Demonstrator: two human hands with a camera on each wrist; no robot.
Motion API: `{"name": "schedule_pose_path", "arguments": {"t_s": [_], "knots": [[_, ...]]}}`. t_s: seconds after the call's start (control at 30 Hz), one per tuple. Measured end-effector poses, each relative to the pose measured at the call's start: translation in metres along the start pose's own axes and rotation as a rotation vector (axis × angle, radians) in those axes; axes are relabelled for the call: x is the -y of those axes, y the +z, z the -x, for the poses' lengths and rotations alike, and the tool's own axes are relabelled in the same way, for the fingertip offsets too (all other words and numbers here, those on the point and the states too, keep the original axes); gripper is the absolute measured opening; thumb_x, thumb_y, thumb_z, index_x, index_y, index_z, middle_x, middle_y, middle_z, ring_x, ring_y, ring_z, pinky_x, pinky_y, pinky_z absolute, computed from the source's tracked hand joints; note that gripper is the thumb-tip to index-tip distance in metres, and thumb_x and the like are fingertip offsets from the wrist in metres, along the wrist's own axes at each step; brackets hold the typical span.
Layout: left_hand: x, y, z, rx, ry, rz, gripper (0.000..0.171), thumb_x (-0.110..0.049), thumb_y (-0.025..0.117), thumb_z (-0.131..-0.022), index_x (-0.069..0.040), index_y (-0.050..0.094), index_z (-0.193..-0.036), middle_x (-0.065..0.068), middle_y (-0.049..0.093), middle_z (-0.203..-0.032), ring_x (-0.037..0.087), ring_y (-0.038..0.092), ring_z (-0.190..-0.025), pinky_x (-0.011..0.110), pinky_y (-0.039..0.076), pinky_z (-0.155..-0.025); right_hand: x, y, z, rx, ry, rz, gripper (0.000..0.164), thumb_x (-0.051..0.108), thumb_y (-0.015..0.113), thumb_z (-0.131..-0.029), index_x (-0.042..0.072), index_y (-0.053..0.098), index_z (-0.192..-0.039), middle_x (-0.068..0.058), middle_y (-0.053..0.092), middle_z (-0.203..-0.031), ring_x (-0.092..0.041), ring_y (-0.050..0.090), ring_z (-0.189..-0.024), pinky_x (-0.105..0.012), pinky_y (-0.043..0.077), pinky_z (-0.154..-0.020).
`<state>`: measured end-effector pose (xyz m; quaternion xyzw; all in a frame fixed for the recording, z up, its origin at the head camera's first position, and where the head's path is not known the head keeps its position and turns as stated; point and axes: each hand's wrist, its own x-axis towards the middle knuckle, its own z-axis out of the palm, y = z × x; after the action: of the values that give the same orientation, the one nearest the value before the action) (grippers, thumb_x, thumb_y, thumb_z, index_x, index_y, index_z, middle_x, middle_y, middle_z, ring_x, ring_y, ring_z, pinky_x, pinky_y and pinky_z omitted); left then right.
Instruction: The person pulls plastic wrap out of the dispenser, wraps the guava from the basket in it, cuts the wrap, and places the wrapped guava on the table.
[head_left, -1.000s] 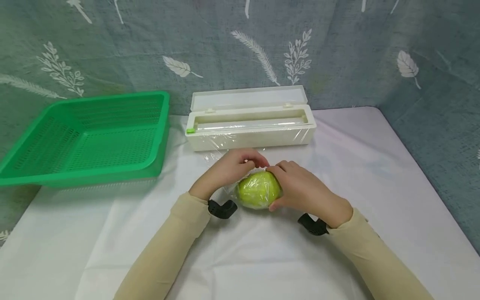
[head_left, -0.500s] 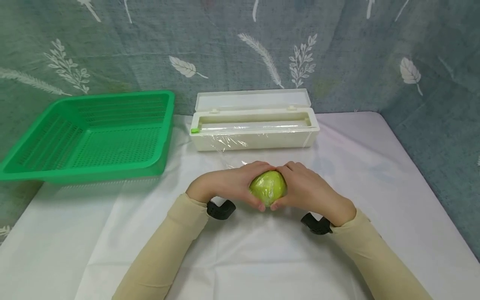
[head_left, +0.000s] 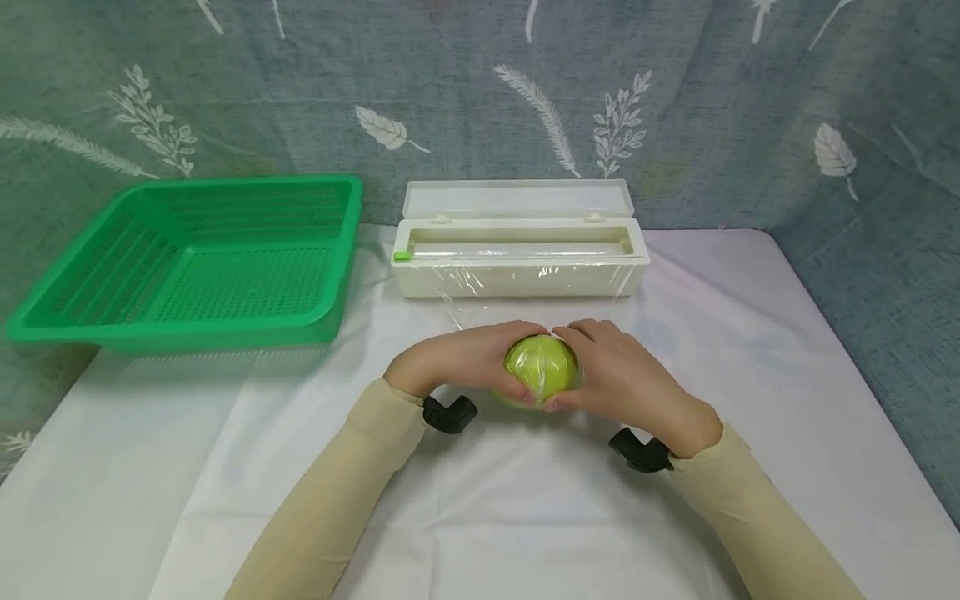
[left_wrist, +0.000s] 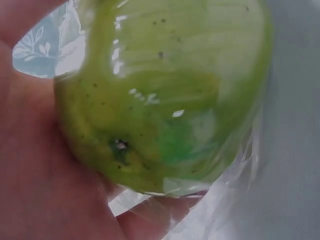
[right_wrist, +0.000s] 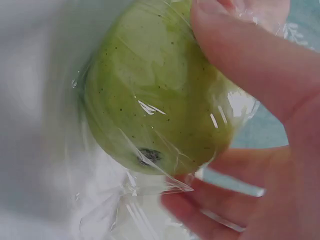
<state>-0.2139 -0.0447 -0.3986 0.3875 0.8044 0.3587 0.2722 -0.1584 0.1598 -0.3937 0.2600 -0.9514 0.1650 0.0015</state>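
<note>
A green apple [head_left: 541, 367] with clear plastic wrap over its skin sits between both hands in the middle of the table. The left hand [head_left: 480, 357] grips its left side, thumb in front and fingers behind. From the right, the right hand [head_left: 621, 377] holds it the same way, the two thumbs close together. Creased clear wrap [right_wrist: 145, 215] hangs loose below the apple in the right wrist view. More film stretches back towards a white wrap dispenser [head_left: 522, 279] with its lid up and a roll inside. The fingers behind the apple are partly hidden in the head view.
A green perforated plastic basket [head_left: 225, 329] stands on the left of the white-covered table [head_left: 480, 517]. A small green piece [head_left: 402, 256] sits at the dispenser's left front edge. Grey-green curtains [head_left: 450, 100] with white leaf prints close off the back and the right side.
The left hand has come down from the film behind the apple to grip the apple's left side. The right hand keeps its hold. The whole head view has shifted slightly.
</note>
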Motion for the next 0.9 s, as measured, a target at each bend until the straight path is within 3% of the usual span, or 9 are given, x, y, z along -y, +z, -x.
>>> {"name": "schedule_pose_path", "arguments": {"t_s": [0.17, 0.3, 0.5, 0.67, 0.9], "knots": [[0.004, -0.002, 0.0, 0.008, -0.005, 0.046, 0.051, -0.024, 0.076, -0.068, -0.023, 0.049, -0.111, -0.004, 0.053, -0.099, 0.011, 0.052, -0.085, 0.027, 0.045, -0.073, 0.003, -0.002, -0.001, -0.185, -0.224, 0.001, 0.055, 0.038, 0.081, -0.06, 0.012, 0.057, -0.103, 0.0, 0.049, -0.102, -0.017, 0.046, -0.095, -0.032, 0.04, -0.079], [0.007, -0.001, -0.001, 0.014, 0.015, 0.083, 0.046, -0.024, 0.075, -0.07, -0.022, 0.05, -0.108, -0.003, 0.054, -0.097, 0.012, 0.053, -0.084, 0.028, 0.046, -0.071, 0.007, -0.001, -0.003, -0.245, -0.371, -0.021, 0.042, 0.028, 0.081, -0.062, 0.014, 0.058, -0.095, 0.002, 0.05, -0.098, -0.015, 0.047, -0.092, -0.028, 0.04, -0.077], [0.008, -0.001, 0.0, 0.006, 0.003, 0.074, 0.048, -0.028, 0.075, -0.07, -0.024, 0.049, -0.11, -0.003, 0.055, -0.098, 0.012, 0.053, -0.085, 0.027, 0.046, -0.072, 0.009, 0.002, -0.007, -0.334, -0.48, -0.019, 0.023, 0.01, 0.077, -0.067, 0.015, 0.061, -0.082, 0.002, 0.054, -0.095, -0.015, 0.048, -0.09, -0.027, 0.039, -0.079], [0.006, -0.001, -0.001, 0.012, 0.011, 0.093, 0.045, -0.024, 0.074, -0.07, -0.021, 0.05, -0.108, -0.002, 0.055, -0.097, 0.013, 0.054, -0.084, 0.028, 0.046, -0.072, 0.007, 0.005, -0.009, -0.352, -0.509, -0.121, 0.019, 0.004, 0.071, -0.073, 0.014, 0.059, -0.084, 0.007, 0.057, -0.092, -0.012, 0.051, -0.089, -0.026, 0.037, -0.082], [0.008, 0.0, -0.001, 0.007, 0.038, 0.115, 0.051, -0.024, 0.076, -0.07, -0.02, 0.049, -0.114, -0.002, 0.054, -0.101, 0.014, 0.053, -0.087, 0.027, 0.047, -0.073, 0.002, 0.008, -0.01, -0.362, -0.368, -0.251, 0.015, 0.006, 0.067, -0.078, 0.014, 0.058, -0.087, 0.008, 0.057, -0.085, -0.009, 0.051, -0.081, -0.026, 0.038, -0.077]]}}
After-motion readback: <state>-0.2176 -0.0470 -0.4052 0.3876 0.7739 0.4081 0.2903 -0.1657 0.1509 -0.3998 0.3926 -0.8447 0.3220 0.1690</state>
